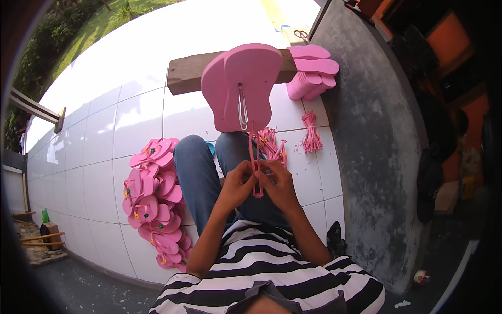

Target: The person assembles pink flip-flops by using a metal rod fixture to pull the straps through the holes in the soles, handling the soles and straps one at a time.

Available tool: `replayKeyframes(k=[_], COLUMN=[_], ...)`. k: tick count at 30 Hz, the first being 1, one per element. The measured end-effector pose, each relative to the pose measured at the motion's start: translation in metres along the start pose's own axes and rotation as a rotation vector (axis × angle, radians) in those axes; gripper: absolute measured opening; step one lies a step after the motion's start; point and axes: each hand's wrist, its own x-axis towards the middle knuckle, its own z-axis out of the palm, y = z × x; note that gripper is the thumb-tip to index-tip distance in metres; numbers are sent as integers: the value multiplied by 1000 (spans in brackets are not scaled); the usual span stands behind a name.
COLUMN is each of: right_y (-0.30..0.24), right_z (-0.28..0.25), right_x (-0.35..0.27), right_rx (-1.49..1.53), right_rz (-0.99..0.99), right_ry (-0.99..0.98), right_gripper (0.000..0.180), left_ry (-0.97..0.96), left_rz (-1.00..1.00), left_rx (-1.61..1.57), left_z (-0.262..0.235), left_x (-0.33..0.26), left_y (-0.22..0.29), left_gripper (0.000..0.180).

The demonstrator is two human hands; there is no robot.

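White tiled floor point(97, 201): pink flip-flops point(151, 206) lie piled left of centre; strap bundles point(311, 135) right of centre; sole stacks point(315, 67) upper right.

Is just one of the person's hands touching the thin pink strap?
No, the bare left hand and bare right hand both have fingers on the thin pink strap.
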Motion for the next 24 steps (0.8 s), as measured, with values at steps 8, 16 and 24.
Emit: replayKeyframes(k=[8, 16, 24], right_y=[4, -41, -70], right_z=[-42, -45, -14], right_x=[-4, 12, 50], right_rx=[-39, -473, 97], right_rz=[281, -168, -538], right_ry=[20, 77, -269], right_gripper=[24, 35, 22], left_ry=[235, 253, -144], left_rz=[-22, 325, 442], left_rx=[-113, -236, -139], left_z=[-33, -56, -45], left_x=[-34, -21, 28], left_y=[5, 47, 70], left_gripper=[19, 14, 13])
